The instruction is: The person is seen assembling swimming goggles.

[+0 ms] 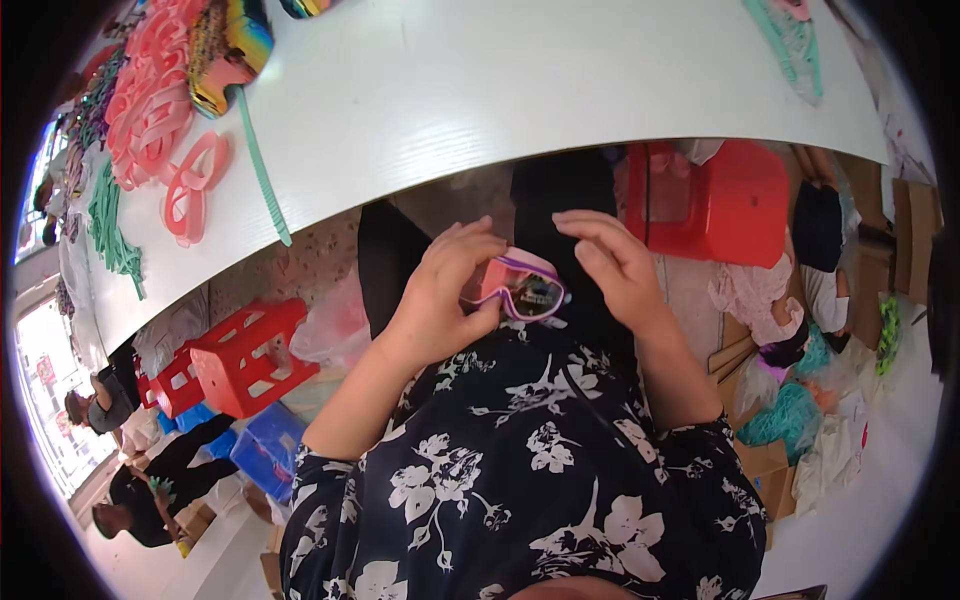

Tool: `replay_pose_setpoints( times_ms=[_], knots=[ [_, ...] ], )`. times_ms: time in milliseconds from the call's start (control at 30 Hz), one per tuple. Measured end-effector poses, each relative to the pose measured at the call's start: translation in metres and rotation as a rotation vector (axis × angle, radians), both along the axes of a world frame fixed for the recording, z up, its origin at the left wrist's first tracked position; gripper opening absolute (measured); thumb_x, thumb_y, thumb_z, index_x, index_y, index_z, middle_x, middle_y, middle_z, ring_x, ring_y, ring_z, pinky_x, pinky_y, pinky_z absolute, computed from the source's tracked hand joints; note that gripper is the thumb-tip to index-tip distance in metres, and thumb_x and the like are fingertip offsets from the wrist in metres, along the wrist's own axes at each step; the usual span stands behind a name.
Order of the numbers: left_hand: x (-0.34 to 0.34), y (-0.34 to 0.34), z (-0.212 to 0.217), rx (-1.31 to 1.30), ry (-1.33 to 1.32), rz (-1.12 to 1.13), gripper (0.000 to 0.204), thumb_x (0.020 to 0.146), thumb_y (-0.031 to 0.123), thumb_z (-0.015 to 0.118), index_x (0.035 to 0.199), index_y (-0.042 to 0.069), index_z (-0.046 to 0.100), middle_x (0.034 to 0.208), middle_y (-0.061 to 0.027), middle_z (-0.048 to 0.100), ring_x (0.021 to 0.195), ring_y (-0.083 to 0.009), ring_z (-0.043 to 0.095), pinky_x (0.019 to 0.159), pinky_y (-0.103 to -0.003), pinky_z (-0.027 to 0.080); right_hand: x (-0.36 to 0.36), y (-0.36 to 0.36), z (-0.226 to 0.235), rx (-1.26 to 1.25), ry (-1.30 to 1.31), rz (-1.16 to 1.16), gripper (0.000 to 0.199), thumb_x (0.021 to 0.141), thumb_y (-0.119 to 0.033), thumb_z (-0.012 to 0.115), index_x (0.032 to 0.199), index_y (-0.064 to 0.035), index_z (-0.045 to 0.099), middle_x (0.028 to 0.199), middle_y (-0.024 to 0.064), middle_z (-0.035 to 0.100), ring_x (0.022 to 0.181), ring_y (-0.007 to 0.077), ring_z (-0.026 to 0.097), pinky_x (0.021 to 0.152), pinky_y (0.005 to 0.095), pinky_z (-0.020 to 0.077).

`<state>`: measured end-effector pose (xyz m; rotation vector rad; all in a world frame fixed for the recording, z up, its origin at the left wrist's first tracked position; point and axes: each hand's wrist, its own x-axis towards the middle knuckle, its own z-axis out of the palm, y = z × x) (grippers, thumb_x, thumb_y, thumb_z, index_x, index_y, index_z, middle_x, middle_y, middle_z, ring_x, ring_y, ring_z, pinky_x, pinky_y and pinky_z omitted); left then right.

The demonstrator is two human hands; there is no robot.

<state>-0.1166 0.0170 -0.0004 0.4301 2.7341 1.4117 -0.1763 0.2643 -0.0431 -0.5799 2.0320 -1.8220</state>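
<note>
In my left hand [445, 290] is a pair of swim goggles [530, 285] with a purple and pink frame and dark, shiny lenses. My fingers and thumb close on one side of the frame, hiding that part. The goggles hang above my lap, just short of the white table's edge. Close by on the other side, my right hand [615, 265] is raised with its fingers apart and nothing in it. A small gap separates it from the goggles.
On the white table [480, 80], pink straps [150, 100], green straps [115, 220] and shiny lens pieces [228, 55] pile up at the left. A red basket [710, 200] stands below at right. Red stools [250, 355], a blue crate [268, 450] and other people [150, 495] are at left.
</note>
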Motion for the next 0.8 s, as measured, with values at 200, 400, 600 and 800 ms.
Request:
replay_pose_setpoints(
  times_ms=[200, 400, 600, 800],
  knots=[
    [-0.013, 0.010, 0.048, 0.146, 0.115, -0.258, 0.052, 0.069, -0.003, 0.066, 0.120, 0.002, 0.058, 0.126, -0.0138, 0.062, 0.136, -0.0395, 0.046, 0.116, -0.053, 0.029, -0.024, -0.047, 0.026, -0.199, -0.231, 0.403, 0.038, 0.095, -0.017, 0.066, 0.130, -0.0036, 0.057, 0.136, 0.0092, 0.058, 0.127, 0.0186, 0.052, 0.109, 0.0339, 0.0399],
    [-0.026, 0.021, 0.062, 0.198, 0.080, -0.290, 0.069, 0.069, -0.001, 0.072, 0.134, 0.000, 0.051, 0.141, -0.0169, 0.054, 0.139, -0.0339, 0.045, 0.115, -0.042, 0.034, -0.034, -0.008, 0.032, -0.070, 0.149, 0.186, 0.021, 0.088, -0.004, 0.068, 0.109, -0.0030, 0.070, 0.111, 0.0099, 0.067, 0.104, 0.0209, 0.064, 0.090, 0.0323, 0.0511],
    [-0.010, 0.009, 0.032, 0.314, -0.063, 0.052, 0.067, 0.081, 0.002, 0.073, 0.142, 0.001, 0.046, 0.134, -0.0162, 0.061, 0.123, -0.0261, 0.060, 0.105, -0.036, 0.045, -0.078, 0.108, 0.114, 0.253, 0.647, -0.410, 0.026, 0.079, 0.008, 0.065, 0.101, -0.0025, 0.073, 0.097, 0.0084, 0.069, 0.090, 0.0206, 0.066, 0.081, 0.0297, 0.0515],
    [0.021, 0.027, -0.034, 0.500, -0.382, 0.196, 0.041, 0.091, 0.000, 0.064, 0.131, -0.002, 0.054, 0.119, -0.0137, 0.068, 0.107, -0.0180, 0.066, 0.093, -0.031, 0.053, -0.223, 0.181, 0.142, 0.210, 0.756, -0.832, 0.017, 0.087, -0.004, 0.066, 0.104, 0.0002, 0.071, 0.088, 0.0080, 0.067, 0.077, 0.0141, 0.066, 0.071, 0.0278, 0.0520]
  ],
)
